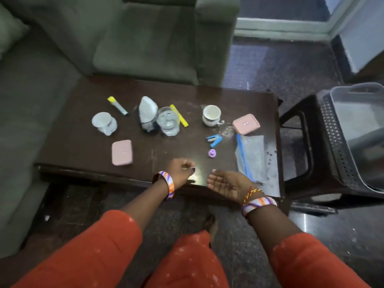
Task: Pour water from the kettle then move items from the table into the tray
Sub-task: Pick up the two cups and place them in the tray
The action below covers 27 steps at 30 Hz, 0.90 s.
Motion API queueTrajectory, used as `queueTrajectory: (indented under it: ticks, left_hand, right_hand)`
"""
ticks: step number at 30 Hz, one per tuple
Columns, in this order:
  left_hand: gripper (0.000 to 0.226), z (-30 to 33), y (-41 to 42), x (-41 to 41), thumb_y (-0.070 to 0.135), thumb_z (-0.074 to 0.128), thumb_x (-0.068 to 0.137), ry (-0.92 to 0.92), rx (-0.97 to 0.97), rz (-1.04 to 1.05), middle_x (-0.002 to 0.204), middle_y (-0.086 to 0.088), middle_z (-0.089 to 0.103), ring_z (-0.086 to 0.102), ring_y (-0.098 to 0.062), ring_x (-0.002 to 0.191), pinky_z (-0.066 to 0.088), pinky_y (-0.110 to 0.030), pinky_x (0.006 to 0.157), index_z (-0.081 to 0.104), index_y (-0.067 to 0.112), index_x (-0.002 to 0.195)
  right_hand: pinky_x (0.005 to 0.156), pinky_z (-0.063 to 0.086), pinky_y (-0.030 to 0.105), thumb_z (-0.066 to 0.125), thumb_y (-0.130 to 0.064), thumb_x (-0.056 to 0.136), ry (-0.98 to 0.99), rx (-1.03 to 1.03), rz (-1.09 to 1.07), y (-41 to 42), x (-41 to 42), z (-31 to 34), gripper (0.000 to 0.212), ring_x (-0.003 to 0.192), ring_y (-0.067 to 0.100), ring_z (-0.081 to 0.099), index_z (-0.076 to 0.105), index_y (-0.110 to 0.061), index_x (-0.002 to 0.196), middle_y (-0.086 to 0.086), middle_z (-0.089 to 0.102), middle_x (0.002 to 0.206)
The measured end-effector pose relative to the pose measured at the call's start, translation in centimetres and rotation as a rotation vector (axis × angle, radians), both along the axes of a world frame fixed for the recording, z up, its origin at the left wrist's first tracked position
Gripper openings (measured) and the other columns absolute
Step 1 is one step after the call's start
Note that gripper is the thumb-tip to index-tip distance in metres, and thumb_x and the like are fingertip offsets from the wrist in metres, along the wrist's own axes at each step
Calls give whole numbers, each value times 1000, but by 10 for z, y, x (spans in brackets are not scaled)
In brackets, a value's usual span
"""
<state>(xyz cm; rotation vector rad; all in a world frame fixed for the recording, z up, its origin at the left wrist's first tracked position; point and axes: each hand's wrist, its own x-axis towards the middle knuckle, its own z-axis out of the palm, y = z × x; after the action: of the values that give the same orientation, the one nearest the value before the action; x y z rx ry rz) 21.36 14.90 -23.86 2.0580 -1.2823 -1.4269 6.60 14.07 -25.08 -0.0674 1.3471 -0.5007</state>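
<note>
Pouring apparently done: glass [168, 121] holds water, touching kettle [148, 113] mid-table [83, 142]. Nothing in tray [357, 129] on stool at right. Stapler [214, 140], cup [211, 115], pink boxes, markers all left to move. Left hand [182, 170] loosely curled, right hand [227, 183] open palm-up, both empty.

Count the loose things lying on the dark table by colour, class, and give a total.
Pink: 2 – flat pink box, flat pink box
Yellow: 2 – yellow-capped tube, yellow marker
Blue: 1 – blue stapler
Purple: 1 – small purple cap
Total: 6
</note>
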Motion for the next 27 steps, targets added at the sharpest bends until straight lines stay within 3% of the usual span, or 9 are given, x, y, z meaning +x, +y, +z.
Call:
queueTrajectory:
  ticks: [2,5,8,11,14,17,20,23,27]
  left_hand:
    - [24,14,9,43,0,56,85,-33,-26,59,100,-20,68,60,-14,78,42,-23,74,65,-6,107]
    - [21,27,15,109,4,58,84,-80,-45,172,105,-19,70,64,-23,94,49,-33,88,68,2,103]
    - [20,38,13,170,3,60,82,-150,-74,276,101,-21,69,64,-34,103,50,-37,87,69,2,100]
    - [23,40,0,223,7,65,80,-249,-78,303,106,-20,70,64,-34,105,49,-37,91,69,1,101]
    - [35,31,-27,267,17,70,78,-337,-101,271,116,-15,67,62,-30,109,46,-34,98,66,3,109]
    - [53,13,-66,295,23,72,76,-408,-94,180,131,-21,55,52,-35,121,39,-35,104,57,5,123]
    - [76,-14,-108,310,34,72,73,-447,-26,57,148,-22,31,32,-37,136,29,-37,112,39,20,139]
    - [84,-40,-147,315,41,70,73,-451,79,-51,154,-18,12,22,-39,140,27,-42,114,25,34,144]
    - [79,-59,-172,319,33,69,77,-446,163,-163,150,-18,20,30,-37,137,32,-39,111,27,32,143]
  right_hand:
    - [37,51,21,46,-6,94,-14,-36,93,0,36,15,25,57,17,58,51,-3,70,9,51,71]
    - [48,53,22,46,-9,94,-15,-118,265,-6,90,32,24,64,16,53,51,-5,71,7,51,72]
    - [61,49,25,49,-7,93,7,-235,400,-16,140,45,22,63,14,52,50,-9,71,6,51,70]
    - [58,47,23,49,-4,92,23,-310,490,-31,186,47,22,60,13,50,49,-11,71,6,51,67]
    - [55,46,21,51,1,88,61,-340,569,-51,231,35,24,58,12,50,50,-11,68,6,52,65]
    - [51,48,20,55,2,85,123,-327,606,-70,271,14,23,56,12,50,51,-11,66,7,52,64]
    - [44,47,17,55,4,84,137,-281,590,-86,299,-7,24,53,14,49,51,-9,64,8,50,61]
    - [41,44,16,52,7,85,153,-244,571,-102,314,-25,26,44,10,51,50,-8,64,9,48,61]
    - [40,44,15,50,8,85,186,-227,521,-113,315,-37,26,34,1,50,52,-8,66,8,51,64]
